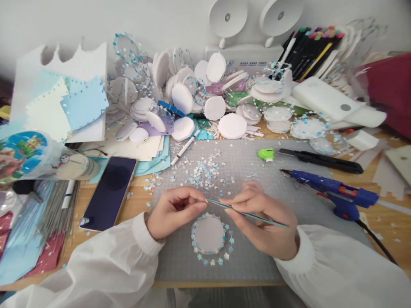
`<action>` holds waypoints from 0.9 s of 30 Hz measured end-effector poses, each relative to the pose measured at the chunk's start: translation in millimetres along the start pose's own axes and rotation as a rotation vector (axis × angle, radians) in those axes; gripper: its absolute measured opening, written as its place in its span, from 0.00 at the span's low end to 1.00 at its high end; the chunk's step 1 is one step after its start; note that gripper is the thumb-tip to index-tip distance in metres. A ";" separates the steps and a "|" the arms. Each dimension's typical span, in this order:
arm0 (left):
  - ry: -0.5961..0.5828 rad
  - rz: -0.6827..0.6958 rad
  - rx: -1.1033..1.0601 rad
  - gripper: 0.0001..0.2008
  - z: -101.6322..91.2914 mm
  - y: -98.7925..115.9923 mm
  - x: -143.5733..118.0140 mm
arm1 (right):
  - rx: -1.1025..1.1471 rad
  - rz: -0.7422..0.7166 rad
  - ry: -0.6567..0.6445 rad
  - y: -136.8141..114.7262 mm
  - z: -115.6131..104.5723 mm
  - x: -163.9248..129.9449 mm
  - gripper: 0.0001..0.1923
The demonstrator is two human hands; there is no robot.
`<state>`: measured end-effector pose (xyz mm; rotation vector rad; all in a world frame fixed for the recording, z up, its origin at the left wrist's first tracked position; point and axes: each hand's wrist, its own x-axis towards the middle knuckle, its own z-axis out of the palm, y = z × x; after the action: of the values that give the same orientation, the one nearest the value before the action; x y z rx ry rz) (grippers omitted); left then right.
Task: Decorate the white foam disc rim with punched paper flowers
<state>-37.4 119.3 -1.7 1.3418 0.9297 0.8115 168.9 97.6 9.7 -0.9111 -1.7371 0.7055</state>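
Note:
My right hand [261,214] is closed round a pair of thin teal tweezers [257,217], whose tips point left. At those tips, the thumb and forefinger of my left hand [178,211] pinch together; any piece between them is too small to make out. Below both hands lies a round white disc [209,233] edged with tiny blue and white paper flowers. A curved string of the same flowers [226,256] lies around its lower right side. Beyond my hands, many loose paper flowers [205,171] are scattered on the grey cutting mat [180,269].
A blue glue gun [334,188], a black utility knife [321,160] and a green clip-like piece [266,154] lie at right. A phone [109,192] and wire stems [59,209] are at left. White discs [233,125] crowd the back below a twin-headed lamp [227,17].

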 end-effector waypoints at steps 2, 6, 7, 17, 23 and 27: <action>0.000 -0.005 -0.001 0.12 0.2 0.4 0.3 | -0.022 -0.027 -0.016 0.1 -0.5 -0.3 0.12; 0.009 -0.009 0.003 0.12 0.2 0.8 0.4 | -0.064 -0.087 -0.049 -0.1 -1.5 -0.7 0.15; 0.010 -0.007 0.005 0.11 0.0 0.7 0.3 | -0.071 -0.100 -0.057 -0.2 -1.6 -0.7 0.15; 0.021 0.001 0.002 0.13 -1.0 0.2 -0.3 | 0.206 0.243 0.005 0.9 1.2 0.0 0.08; 0.002 -0.010 -0.031 0.10 -1.5 -0.1 -1.1 | 0.336 0.415 0.043 7.0 0.7 1.5 0.05; -0.003 -0.022 -0.041 0.09 -0.8 0.4 -0.7 | 0.367 0.431 0.040 7.8 0.5 1.4 0.05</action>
<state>-38.4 119.1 -1.3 1.2955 0.9196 0.8078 170.1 103.0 4.0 -1.0374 -1.3221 1.2325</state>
